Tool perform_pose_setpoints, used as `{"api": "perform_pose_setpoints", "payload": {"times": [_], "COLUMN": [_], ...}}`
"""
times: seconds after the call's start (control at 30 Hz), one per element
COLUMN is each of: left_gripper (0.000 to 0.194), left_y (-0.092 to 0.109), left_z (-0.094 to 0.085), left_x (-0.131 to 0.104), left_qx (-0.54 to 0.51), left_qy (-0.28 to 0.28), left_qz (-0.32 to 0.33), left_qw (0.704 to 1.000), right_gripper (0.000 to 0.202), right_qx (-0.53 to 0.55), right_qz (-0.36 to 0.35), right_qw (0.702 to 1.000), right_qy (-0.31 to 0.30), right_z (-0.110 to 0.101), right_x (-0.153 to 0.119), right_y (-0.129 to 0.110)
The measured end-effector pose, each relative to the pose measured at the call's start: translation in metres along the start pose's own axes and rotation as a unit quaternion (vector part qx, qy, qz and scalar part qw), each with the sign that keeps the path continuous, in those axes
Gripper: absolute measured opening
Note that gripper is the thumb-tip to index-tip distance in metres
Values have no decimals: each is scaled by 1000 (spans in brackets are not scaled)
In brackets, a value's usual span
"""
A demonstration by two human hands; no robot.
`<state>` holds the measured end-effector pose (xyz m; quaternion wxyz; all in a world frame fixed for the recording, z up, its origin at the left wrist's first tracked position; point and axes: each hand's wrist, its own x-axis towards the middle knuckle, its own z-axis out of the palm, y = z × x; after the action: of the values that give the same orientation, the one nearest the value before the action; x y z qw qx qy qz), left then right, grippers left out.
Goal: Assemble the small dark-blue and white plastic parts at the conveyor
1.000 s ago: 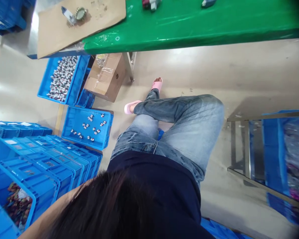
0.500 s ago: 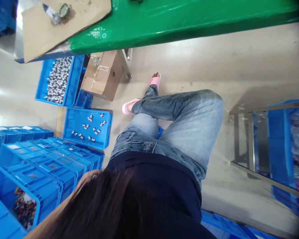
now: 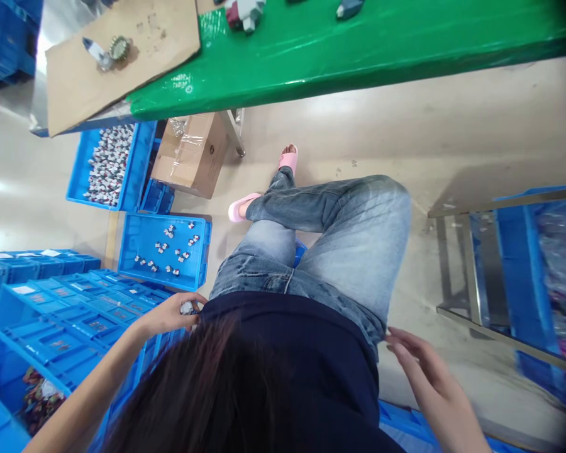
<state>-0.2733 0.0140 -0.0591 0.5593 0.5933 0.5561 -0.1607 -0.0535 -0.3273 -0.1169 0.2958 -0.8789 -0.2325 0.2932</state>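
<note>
My left hand (image 3: 177, 313) is at my left hip beside the dark shirt. Its fingers are curled round a small grey-and-white piece (image 3: 187, 307), partly covered by them; its exact kind is unclear. On the other side, my right hand (image 3: 424, 365) reaches to the hip of my jeans (image 3: 358, 270), thumb and fingertips drawn together at the fabric edge. On the green-covered table (image 3: 311, 69) lie a red-and-white piece (image 3: 246, 14) and a dark blue-grey piece (image 3: 349, 7). A cardboard sheet (image 3: 165, 47) carries a round ridged piece (image 3: 119, 48) and a pointed piece (image 3: 95, 51).
A blue crate (image 3: 202, 251) on the floor holds several small figures. Behind it stand a crate full of white pieces (image 3: 110, 167) and a cardboard box (image 3: 193, 154). Stacked blue crates (image 3: 85, 314) are at the left, a metal rack (image 3: 471, 270) at the right.
Both hands have come into clear view at my hips, the left with the grey-and-white piece. The view has tipped up slightly, so more of the table and its pieces show.
</note>
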Motion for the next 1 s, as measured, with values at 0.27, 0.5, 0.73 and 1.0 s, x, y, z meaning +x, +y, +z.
{"api": "perform_pose_setpoints", "payload": {"times": [0.27, 0.5, 0.73, 1.0], "left_gripper": [10, 18, 32, 25], "left_y": [-21, -64, -8, 104], "left_z": [2, 27, 0, 65], "left_x": [9, 57, 44, 6], "left_qx": [34, 10, 14, -296], "left_qy": [-16, 170, 82, -159], "left_qz": [-8, -40, 25, 167], "left_qw": [999, 985, 996, 927], "right_gripper": [23, 26, 30, 34], "right_qx": [3, 8, -46, 22], "right_qz": [-126, -105, -1, -329], "right_qw": [992, 993, 997, 944], "right_qy": [16, 51, 57, -11], "right_z": [1, 24, 8, 7], "right_x": [24, 41, 70, 103], "right_y": [-60, -75, -67, -160]}}
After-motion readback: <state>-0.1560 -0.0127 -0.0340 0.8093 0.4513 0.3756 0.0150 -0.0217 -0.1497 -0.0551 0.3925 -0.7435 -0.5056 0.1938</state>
